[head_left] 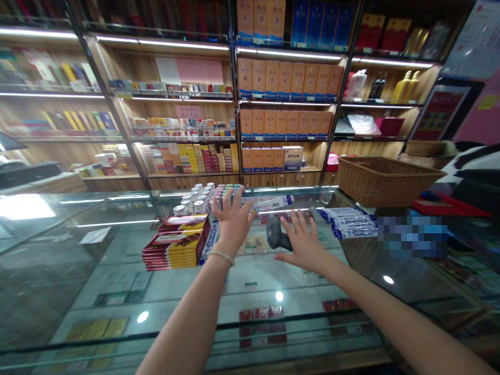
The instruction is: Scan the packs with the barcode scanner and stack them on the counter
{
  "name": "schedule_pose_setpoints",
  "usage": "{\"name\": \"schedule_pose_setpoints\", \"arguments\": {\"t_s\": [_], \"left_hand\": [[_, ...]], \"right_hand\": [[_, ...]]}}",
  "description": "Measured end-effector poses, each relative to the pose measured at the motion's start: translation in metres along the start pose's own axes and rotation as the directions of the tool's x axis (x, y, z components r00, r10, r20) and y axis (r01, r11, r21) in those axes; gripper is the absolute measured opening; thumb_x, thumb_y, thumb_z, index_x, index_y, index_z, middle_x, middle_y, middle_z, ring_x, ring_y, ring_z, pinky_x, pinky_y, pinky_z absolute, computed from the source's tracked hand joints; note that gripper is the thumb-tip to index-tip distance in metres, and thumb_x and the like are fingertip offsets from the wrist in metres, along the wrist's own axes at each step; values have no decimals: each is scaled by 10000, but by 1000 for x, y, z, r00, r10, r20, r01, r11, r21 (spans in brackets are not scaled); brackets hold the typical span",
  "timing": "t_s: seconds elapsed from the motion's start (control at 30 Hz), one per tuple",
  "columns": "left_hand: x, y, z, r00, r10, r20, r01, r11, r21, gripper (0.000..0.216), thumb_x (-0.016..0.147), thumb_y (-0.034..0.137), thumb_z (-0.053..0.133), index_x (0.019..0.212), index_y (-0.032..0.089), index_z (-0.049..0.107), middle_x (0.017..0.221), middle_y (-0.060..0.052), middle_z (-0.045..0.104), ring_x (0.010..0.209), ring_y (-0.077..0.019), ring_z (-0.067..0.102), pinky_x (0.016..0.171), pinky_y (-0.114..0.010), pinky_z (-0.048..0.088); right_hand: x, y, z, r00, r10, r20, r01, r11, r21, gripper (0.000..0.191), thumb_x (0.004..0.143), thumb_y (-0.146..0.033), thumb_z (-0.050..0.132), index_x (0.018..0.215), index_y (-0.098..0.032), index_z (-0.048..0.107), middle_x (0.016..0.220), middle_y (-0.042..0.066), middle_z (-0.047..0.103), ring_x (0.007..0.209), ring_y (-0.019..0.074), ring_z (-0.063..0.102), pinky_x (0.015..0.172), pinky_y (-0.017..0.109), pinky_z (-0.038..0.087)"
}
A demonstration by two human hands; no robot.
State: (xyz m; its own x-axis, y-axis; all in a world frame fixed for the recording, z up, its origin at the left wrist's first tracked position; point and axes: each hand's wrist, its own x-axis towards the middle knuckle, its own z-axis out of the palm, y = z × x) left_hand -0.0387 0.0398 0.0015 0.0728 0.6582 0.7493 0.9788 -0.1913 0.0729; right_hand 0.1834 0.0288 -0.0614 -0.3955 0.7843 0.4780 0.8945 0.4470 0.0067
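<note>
My left hand [233, 221] is raised over the glass counter with its fingers spread, holding nothing. Just left of it are stacked red and yellow snack packs [177, 242], and behind those stand several small jars with silvery lids [194, 199]. A blue and white packet [210, 242] shows partly between the stack and my wrist. My right hand [303, 239] stretches out with fingers apart beside a black handheld barcode scanner [276, 233]; whether it touches the scanner I cannot tell. Beyond both hands lies a long blue and white packet [272, 203].
More blue and white packets [349, 223] are piled on the right, near a wicker basket [386, 182]. A paper slip [95, 236] lies on the left of the glass counter [242, 281]. Lit shelves of orange boxes [287, 79] and small packs fill the back wall.
</note>
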Motion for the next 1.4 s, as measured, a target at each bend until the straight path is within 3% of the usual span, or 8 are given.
{"name": "schedule_pose_setpoints", "arguments": {"t_s": [0.13,0.27,0.6,0.77,0.87,1.0,1.1,1.4], "left_hand": [[0,1,-1,1000,-5,24,5,1000,7,222,861,274,750,1079,316,756,1636,-63,447,1516,-391,323,1204,-767,64],[0,0,-2,1000,-6,13,6,1000,-3,213,868,278,741,1076,318,756,1628,-65,457,1517,-385,322,1208,-764,60],[0,-8,-2,1000,-30,-6,31,996,84,206,875,318,745,1081,317,751,1624,-64,466,1514,-383,340,1203,-749,118],[2,-11,0,998,-46,-35,49,993,111,212,865,333,762,1076,319,756,1599,-67,500,1501,-387,360,1196,-743,124],[2,-12,1,998,-42,-40,47,991,129,214,862,338,765,1076,322,757,1591,-71,510,1497,-390,368,1194,-739,132],[2,-11,1,998,-36,-51,43,988,151,216,861,354,768,1075,324,758,1590,-77,510,1491,-389,378,1192,-735,132],[2,-10,2,998,-32,-54,40,986,162,234,857,354,776,1089,330,755,1590,-75,511,1486,-389,382,1188,-737,127],[1,-11,4,998,-17,-54,27,983,181,218,860,375,777,1070,319,758,1594,-77,505,1491,-385,376,1190,-726,131]], "right_hand": [[2,-1,-4,999,23,28,-24,999,21,666,846,-625,690,1347,-190,634,1655,253,336,1564,423,230,1180,677,242],[5,-4,-13,996,52,72,-56,997,45,434,827,-469,752,1149,-179,723,1606,235,427,1540,402,300,1173,636,298],[17,22,-17,998,4,69,-22,965,260,335,763,-286,697,1073,-167,737,1493,188,543,1414,386,450,1125,580,406],[23,46,-28,999,27,-23,-8,803,595,362,748,-297,648,1088,-181,695,1324,135,611,1286,304,574,1124,475,465],[18,50,-36,988,123,88,-147,637,757,433,774,-345,607,1182,-199,631,1190,104,646,1063,269,691,810,397,621],[9,44,-46,932,103,347,-354,454,817,440,839,-400,580,1239,-218,556,834,0,686,529,149,658,437,246,506],[5,38,-54,916,112,386,-392,463,795,411,852,-410,595,1214,-220,560,704,-47,666,360,94,540,382,210,441],[3,23,-68,912,162,376,-400,544,738,323,793,-341,637,1083,-198,639,731,-20,685,343,85,507,361,214,405]]}}
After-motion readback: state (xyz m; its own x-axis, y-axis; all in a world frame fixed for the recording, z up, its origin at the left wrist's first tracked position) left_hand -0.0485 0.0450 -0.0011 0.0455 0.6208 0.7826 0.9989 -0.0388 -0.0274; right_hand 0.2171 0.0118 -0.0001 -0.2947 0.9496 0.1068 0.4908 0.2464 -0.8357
